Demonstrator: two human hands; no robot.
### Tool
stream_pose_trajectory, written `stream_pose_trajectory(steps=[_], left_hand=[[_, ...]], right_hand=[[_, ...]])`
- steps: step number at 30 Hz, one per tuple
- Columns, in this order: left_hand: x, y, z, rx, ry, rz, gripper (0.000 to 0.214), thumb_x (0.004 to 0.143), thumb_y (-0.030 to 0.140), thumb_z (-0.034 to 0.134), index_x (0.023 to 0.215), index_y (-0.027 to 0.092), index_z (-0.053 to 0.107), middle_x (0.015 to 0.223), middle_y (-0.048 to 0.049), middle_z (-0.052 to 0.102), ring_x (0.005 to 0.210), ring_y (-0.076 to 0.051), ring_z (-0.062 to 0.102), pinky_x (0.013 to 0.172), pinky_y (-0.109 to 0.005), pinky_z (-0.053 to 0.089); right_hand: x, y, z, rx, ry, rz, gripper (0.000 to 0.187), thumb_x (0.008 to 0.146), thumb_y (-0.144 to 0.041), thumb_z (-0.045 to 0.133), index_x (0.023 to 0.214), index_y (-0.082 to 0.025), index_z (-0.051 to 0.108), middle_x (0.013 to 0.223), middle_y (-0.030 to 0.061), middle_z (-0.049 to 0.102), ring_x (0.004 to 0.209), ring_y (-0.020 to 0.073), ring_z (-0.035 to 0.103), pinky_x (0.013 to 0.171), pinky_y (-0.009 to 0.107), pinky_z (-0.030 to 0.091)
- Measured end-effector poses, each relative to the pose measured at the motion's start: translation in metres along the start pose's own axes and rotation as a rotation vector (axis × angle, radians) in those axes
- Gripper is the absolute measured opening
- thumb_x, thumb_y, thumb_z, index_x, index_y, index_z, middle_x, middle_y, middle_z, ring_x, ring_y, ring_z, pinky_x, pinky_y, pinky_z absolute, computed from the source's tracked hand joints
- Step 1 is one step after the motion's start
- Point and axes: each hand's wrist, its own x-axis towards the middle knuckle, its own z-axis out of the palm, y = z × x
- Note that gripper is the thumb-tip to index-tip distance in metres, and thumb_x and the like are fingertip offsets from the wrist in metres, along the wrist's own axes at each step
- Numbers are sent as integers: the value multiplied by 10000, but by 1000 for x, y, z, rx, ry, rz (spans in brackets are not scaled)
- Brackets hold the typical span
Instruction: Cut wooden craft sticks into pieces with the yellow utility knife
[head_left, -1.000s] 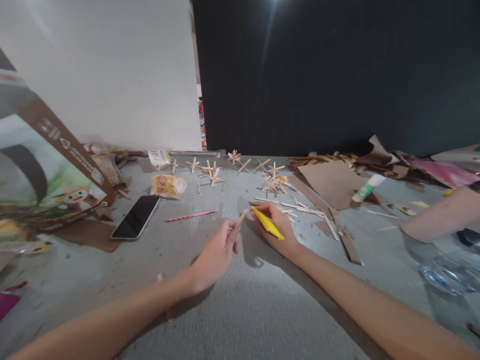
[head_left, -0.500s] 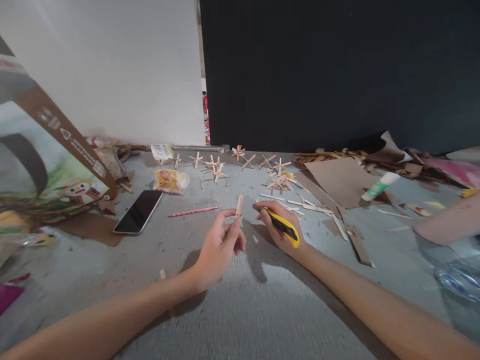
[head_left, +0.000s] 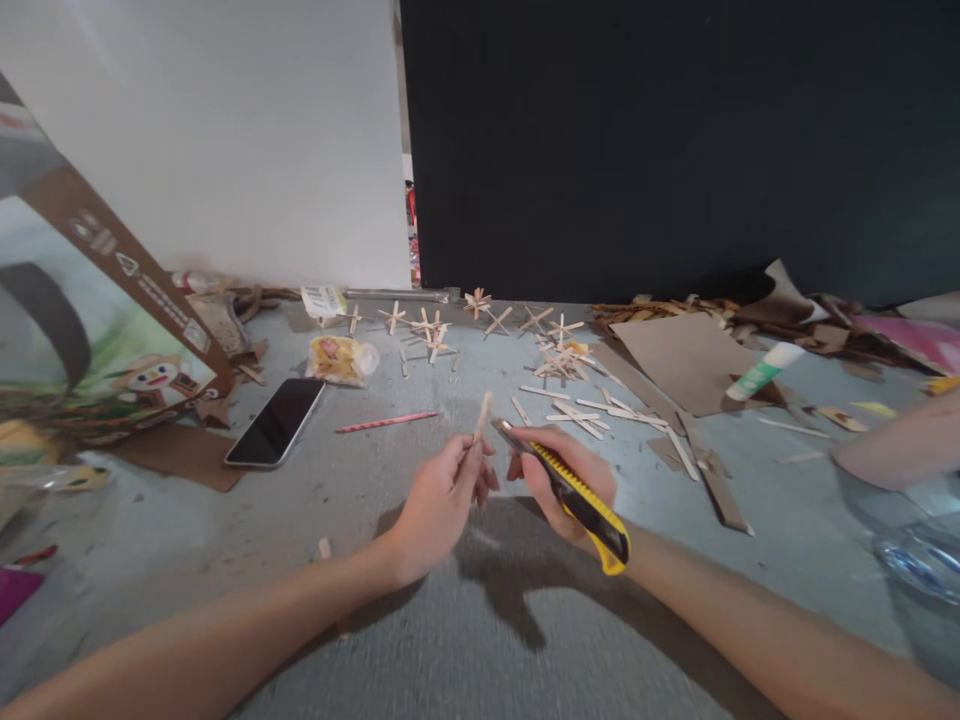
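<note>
My left hand (head_left: 442, 490) is closed on a pale wooden craft stick (head_left: 484, 415), which points up and away from me between thumb and fingers. My right hand (head_left: 566, 475) grips a yellow and black utility knife (head_left: 581, 500). Its blade end points toward the stick, a small gap apart from it. Both hands are raised a little above the grey surface and cast shadows on it. Beyond my right hand lie several loose craft sticks (head_left: 630, 412). Farther back are several crossed-stick shapes (head_left: 562, 360). A red and white pencil (head_left: 386, 421) lies beyond my left hand.
At left are a smartphone (head_left: 277, 425), a wrapped snack (head_left: 343, 361) and a tall printed box (head_left: 112, 300). On the right stand out brown cardboard (head_left: 682, 362), a glue stick (head_left: 763, 371), another person's arm (head_left: 900, 445) and clear plastic (head_left: 919, 560). White and black panels rise behind.
The knife has turned, its handle swinging down and toward me as its blade end came nearer the stick. My left hand has lowered slightly, tilting the stick to the right.
</note>
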Motion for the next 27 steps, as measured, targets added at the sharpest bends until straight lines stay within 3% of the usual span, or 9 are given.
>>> stream_pose_trajectory(steps=[6,23,27], left_hand=[[-1,-1,-2,157,18,27,285,1039,389,391,886,211,552,665,16,622,561,-123,561,585,-257,440],[-2,2,-5,333,14,69,292,1051,373,349,877,228,532,609,29,565,567,-145,557,610,-260,437],[-2,2,-5,343,21,83,292,1053,373,345,858,235,512,610,32,548,571,-144,540,621,-260,427]], right_hand=[[-3,1,6,-9,-14,-154,390,973,-132,559,1305,-320,636,949,38,738,704,192,710,660,355,605],[5,-5,8,-63,-24,-216,358,965,-109,522,1263,-273,632,875,22,711,675,165,689,628,279,585],[2,-6,9,-96,-45,-157,346,966,-115,526,1252,-290,610,891,22,705,689,168,695,643,297,595]])
